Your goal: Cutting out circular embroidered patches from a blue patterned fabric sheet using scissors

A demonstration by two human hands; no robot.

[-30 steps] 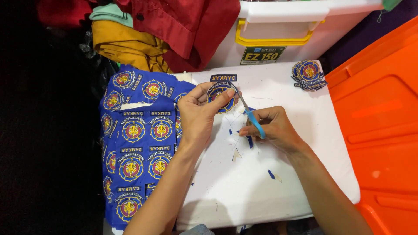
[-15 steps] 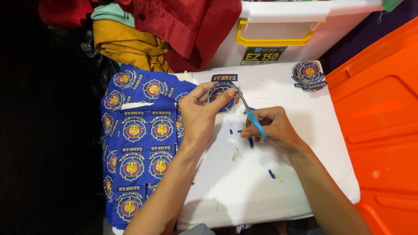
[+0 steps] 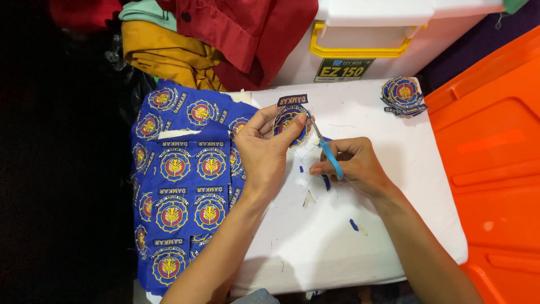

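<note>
My left hand [image 3: 263, 151] pinches a round blue embroidered patch [image 3: 288, 119] with a rectangular label at its top, held just above the white board [image 3: 360, 236]. My right hand [image 3: 354, 164] grips small blue-handled scissors [image 3: 326, 151], their blades reaching up to the patch's right edge. A blue cloth sheet [image 3: 185, 180] printed with several round patches lies at the left, partly under my left wrist. Small blue and white offcuts [image 3: 326, 182] lie on the board below my hands.
A pile of cut patches [image 3: 403, 95] sits at the board's far right corner. A white box with a yellow handle [image 3: 371, 45] stands behind. An orange plastic lid [image 3: 495, 169] lies on the right. Red, yellow and green garments [image 3: 214, 39] are heaped at the back left.
The scissors have shifted slightly along the patch's right edge, and my left hand has turned the patch a little. Nothing else moved.
</note>
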